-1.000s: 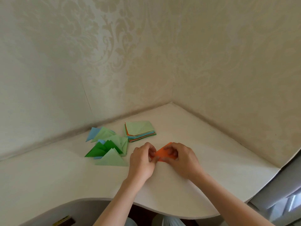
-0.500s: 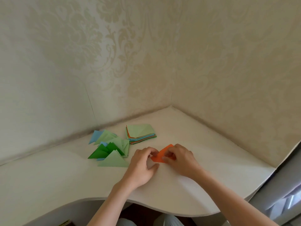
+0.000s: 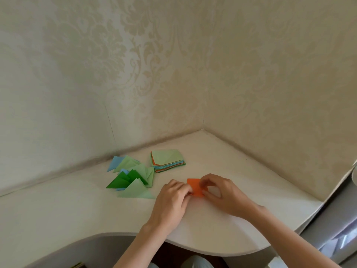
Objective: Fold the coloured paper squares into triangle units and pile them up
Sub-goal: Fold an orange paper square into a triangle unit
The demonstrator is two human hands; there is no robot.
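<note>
At the nearest edge the curved front of the white table (image 3: 116, 215) comes into view, and over it two bare forearms reach forward from below. The left hand (image 3: 170, 202) lies with its back up and its fingers curled, and the fingertips pinch the left edge of the orange paper (image 3: 195, 187). The right hand (image 3: 222, 192) is arched over the right side of the same paper, with thumb and fingers bent around its edge, so both hands hold this one piece between them. The orange paper looks almost like a small square now, with its far corner free and its near part hidden between the fingers; whether it lies flat on the table or is lifted a little I cannot tell. To the left of the hands, a little farther away, the pile of folded triangles (image 3: 133, 176) is spread loosely on the table: pale green ones, dark green ones and some light blue ones, overlapping each other without order. Just beside this pile, to its right and farther from the person, the stack of paper squares (image 3: 167, 158) rests, with a pale green sheet on top and orange, blue and green edges showing at the side. Behind all this the table ends in a corner where two walls with cream patterned wallpaper (image 3: 173, 74) meet.
</note>
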